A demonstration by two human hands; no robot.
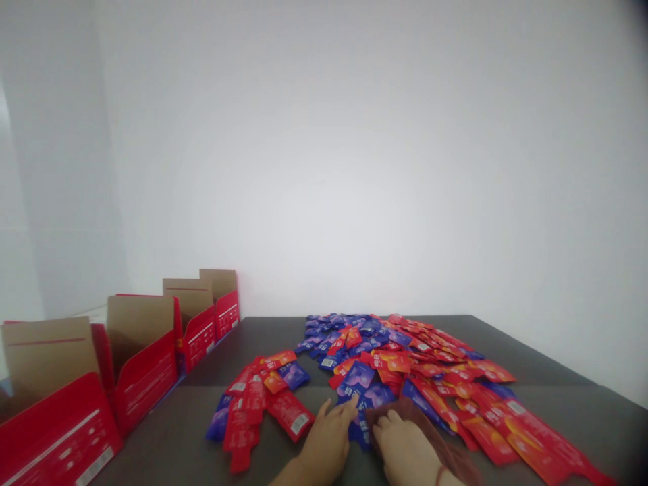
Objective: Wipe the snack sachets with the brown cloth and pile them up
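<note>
- Both hands lie flat, fingers spread, on blue packets: left hand, right hand.
- Blue packet just beyond left fingertips, long axis running far-left.
- Red boxes far left.

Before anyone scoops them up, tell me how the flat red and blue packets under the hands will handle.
The packets lie thin, flat and overlapping, so they are probably light and bendy. Their glossy faces suggest they slide over each other when pushed. The left hand and right hand rest on them; nothing round, so rolling seems unlikely.
</note>
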